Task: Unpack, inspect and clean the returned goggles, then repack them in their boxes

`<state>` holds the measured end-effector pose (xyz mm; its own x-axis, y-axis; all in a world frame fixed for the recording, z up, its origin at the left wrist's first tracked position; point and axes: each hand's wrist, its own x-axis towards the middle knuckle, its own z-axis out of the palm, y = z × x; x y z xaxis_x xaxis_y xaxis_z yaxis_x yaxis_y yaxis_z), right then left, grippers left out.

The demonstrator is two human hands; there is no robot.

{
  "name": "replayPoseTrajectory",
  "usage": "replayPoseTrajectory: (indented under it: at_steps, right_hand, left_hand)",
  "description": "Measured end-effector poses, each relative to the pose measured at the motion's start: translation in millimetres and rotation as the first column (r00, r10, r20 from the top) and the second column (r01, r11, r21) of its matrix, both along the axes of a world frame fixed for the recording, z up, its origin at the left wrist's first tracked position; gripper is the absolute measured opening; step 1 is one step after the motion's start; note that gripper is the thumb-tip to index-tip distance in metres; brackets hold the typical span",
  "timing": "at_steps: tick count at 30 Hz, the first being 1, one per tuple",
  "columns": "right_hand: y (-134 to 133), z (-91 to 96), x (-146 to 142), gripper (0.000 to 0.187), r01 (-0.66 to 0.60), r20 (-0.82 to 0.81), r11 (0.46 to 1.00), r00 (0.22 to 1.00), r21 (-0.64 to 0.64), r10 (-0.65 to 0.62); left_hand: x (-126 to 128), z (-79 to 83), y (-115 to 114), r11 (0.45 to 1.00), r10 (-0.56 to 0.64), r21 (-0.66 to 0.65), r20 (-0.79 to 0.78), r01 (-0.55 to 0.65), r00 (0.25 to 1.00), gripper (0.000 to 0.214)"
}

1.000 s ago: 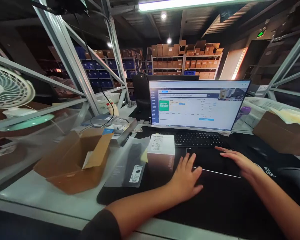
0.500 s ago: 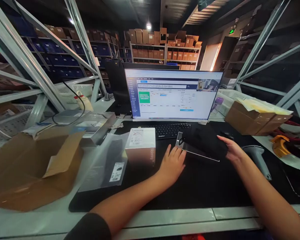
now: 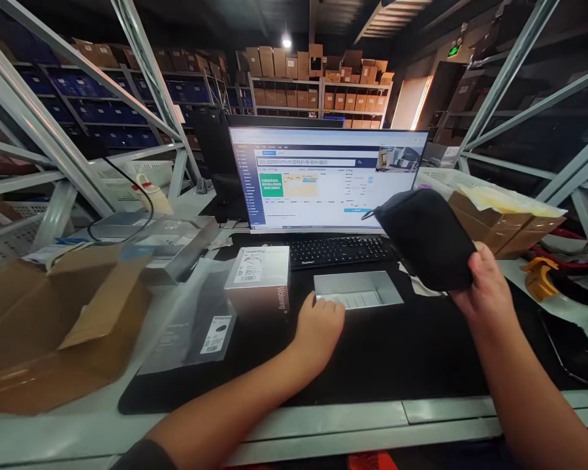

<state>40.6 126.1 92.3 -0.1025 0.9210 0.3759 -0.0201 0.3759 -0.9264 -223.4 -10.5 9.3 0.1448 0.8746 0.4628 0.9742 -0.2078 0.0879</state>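
Note:
My right hand [image 3: 490,284] grips a black soft zip pouch [image 3: 424,241] by its near right end, holding it up above the mat. A small cord or pull sticks out from its far left end. My left hand [image 3: 319,329], fingers curled, is at the near left corner of a shiny silver rectangular panel [image 3: 360,289] and appears to hold its edge. A white and brown product box [image 3: 259,284] stands to the left of that hand. Beside the box lies a clear plastic bag [image 3: 181,333] with a white label.
A black keyboard [image 3: 340,249] lies before a lit monitor [image 3: 323,189]. An open cardboard box [image 3: 102,333] sits at left, another carton [image 3: 500,219] at right. A phone [image 3: 573,346] and a yellow tape dispenser [image 3: 543,281] lie on the right.
My right hand has lifted the black pouch up and toward me, off the panel. My left fingers have curled in, and the panel's silver face now shows.

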Motion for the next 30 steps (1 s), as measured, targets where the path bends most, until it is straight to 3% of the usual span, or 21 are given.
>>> replayPoseTrajectory:
  at_steps: [2, 3, 4, 6, 8, 9, 11, 13, 15, 16, 19, 21, 22, 26, 28, 30]
  right_hand:
    - [-20, -1.2, 1, 0.033, -0.004, 0.145, 0.976, 0.989, 0.219, -0.028]
    - [-30, -3.3, 0, 0.027, -0.033, 0.239, 0.924, 0.969, 0.381, -0.064]
    - [-41, -6.5, -1, 0.023, -0.093, 0.337, 0.836, 0.934, 0.540, -0.114]
    - [-61, -17.2, -3, 0.017, -0.259, 0.473, 0.606, 0.853, 0.752, -0.222]
    - [-78, -33.4, -3, 0.018, -0.392, 0.528, 0.409, 0.794, 0.824, -0.301]
    - [-84, -42.7, -2, 0.020, -0.424, 0.534, 0.351, 0.776, 0.835, -0.336]
    - [-93, -61.0, 1, 0.023, -0.408, 0.502, 0.300, 0.768, 0.862, -0.397]
    - [-98, -76.0, 3, 0.025, -0.313, 0.421, 0.296, 0.785, 0.903, -0.455]
    - [-103, -86.7, 0, 0.024, -0.191, 0.337, 0.330, 0.813, 0.925, -0.475]
    - [-107, -91.0, -3, 0.023, -0.127, 0.297, 0.361, 0.833, 0.924, -0.467]
    - [-122, -102.4, -22, 0.017, 0.022, 0.207, 0.479, 0.884, 0.877, -0.419]
    - [-135, -109.0, -36, 0.015, 0.055, 0.192, 0.523, 0.894, 0.850, -0.405]
    - [-142, -111.5, -43, 0.014, 0.045, 0.205, 0.538, 0.895, 0.842, -0.397]
    - [-163, -115.0, -58, 0.015, -0.089, 0.319, 0.570, 0.892, 0.817, -0.319]
    - [-168, -115.7, -58, 0.014, -0.121, 0.345, 0.581, 0.892, 0.805, -0.292]
    - [-171, -118.0, -56, 0.015, -0.096, 0.332, 0.605, 0.898, 0.790, -0.290]
  left_hand:
    - [-4, 0.5, 8, 0.999, 0.043, -0.009, 0.037, -0.043, 0.998, 0.022]
    - [-6, 1.2, 14, 0.998, 0.057, -0.013, 0.059, -0.056, 0.997, 0.022]
    - [-8, 2.4, 19, 0.998, 0.064, -0.016, 0.083, -0.063, 0.994, 0.024]
    - [-12, 5.2, 28, 0.998, 0.068, -0.016, 0.136, -0.066, 0.988, 0.029]
    - [-15, 7.1, 29, 0.998, 0.055, -0.001, 0.198, -0.056, 0.979, 0.031]
    - [-16, 7.1, 25, 0.999, 0.042, 0.012, 0.231, -0.046, 0.972, 0.033]
    - [-14, 4.2, 10, 0.999, 0.007, 0.035, 0.289, -0.018, 0.957, 0.052]
    - [-7, -1.0, -11, 0.998, -0.063, 0.043, 0.393, 0.049, 0.918, 0.080]
    - [6, -4.7, -32, 0.984, -0.169, 0.054, 0.596, 0.171, 0.785, 0.100]
    - [13, -4.8, -41, 0.968, -0.219, 0.075, 0.718, 0.239, 0.661, 0.106]
    - [35, 2.5, -54, 0.900, -0.269, 0.203, 0.955, 0.386, 0.124, 0.113]
    - [47, 8.9, -54, 0.891, -0.214, 0.267, 0.960, 0.366, -0.179, 0.107]
    - [51, 10.8, -53, 0.910, -0.173, 0.263, 0.943, 0.321, -0.283, 0.101]
    - [53, 4.2, -49, 0.986, -0.018, 0.100, 0.861, 0.136, -0.508, 0.080]
    - [49, -4.1, -50, 0.986, 0.008, 0.087, 0.834, 0.145, -0.551, 0.079]
    - [46, -11.5, -51, 0.971, 0.001, 0.129, 0.839, 0.201, -0.544, 0.079]
